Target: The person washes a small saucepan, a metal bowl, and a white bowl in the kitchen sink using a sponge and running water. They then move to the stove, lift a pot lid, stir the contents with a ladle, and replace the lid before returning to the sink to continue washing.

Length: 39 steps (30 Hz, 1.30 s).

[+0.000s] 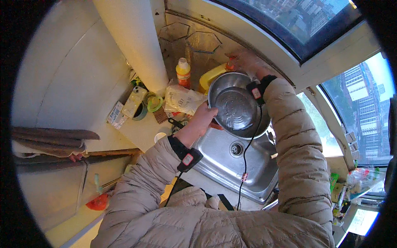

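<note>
A round stainless steel basin is held over the back of the steel sink, its inside wet. My left hand grips its left rim, thumb on the inner side. Behind the basin, my right hand reaches past the far rim and is blurred. Its fingers are at the red cap of a yellow plastic jug; whether they grip it cannot be made out. The basin covers part of the jug. Below the basin, the drain strainer shows in the sink floor.
Left of the jug stand a yellow bottle with a white cap and a plastic bag. A green strainer and a small carton sit farther left. Black cables hang from both wrist devices, one crossing the basin. Window frames rise at right.
</note>
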### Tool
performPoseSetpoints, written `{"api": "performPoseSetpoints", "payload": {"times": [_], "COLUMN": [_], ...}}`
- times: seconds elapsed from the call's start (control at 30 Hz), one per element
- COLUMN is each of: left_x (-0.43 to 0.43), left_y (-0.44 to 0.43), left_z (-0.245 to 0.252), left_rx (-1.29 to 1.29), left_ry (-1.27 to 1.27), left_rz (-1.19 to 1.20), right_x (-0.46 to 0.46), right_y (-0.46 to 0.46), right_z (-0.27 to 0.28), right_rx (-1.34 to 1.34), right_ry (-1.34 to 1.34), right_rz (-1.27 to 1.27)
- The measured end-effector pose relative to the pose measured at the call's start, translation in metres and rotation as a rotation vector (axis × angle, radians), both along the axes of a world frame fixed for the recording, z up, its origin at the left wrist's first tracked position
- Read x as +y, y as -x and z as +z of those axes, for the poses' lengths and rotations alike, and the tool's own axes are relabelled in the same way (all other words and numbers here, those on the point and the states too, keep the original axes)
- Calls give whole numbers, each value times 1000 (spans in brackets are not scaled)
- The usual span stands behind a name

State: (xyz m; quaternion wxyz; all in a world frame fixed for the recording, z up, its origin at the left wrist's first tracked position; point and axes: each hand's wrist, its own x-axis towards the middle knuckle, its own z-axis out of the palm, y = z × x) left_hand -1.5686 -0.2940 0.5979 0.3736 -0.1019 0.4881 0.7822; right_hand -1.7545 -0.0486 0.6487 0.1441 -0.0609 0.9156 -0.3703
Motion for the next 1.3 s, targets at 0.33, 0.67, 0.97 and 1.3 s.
{"api": "performPoseSetpoints", "payload": {"times": [0.33, 0.67, 0.97, 1.3], "left_x": [22, 41, 41, 47], "left_y": [18, 28, 21, 6], "left_z": [6, 26, 25, 32], "left_rx": [140, 300, 324, 412], "left_ry": [187, 350, 436, 446], "left_rz": [-87, -107, -83, -101], "right_x": [18, 29, 16, 31], "right_y": [-26, -38, -49, -65], "right_z": [8, 22, 15, -14], "right_rx": [203, 227, 160, 276], "right_ry": [-127, -393, -436, -319], "right_rz": [127, 146, 162, 43]}}
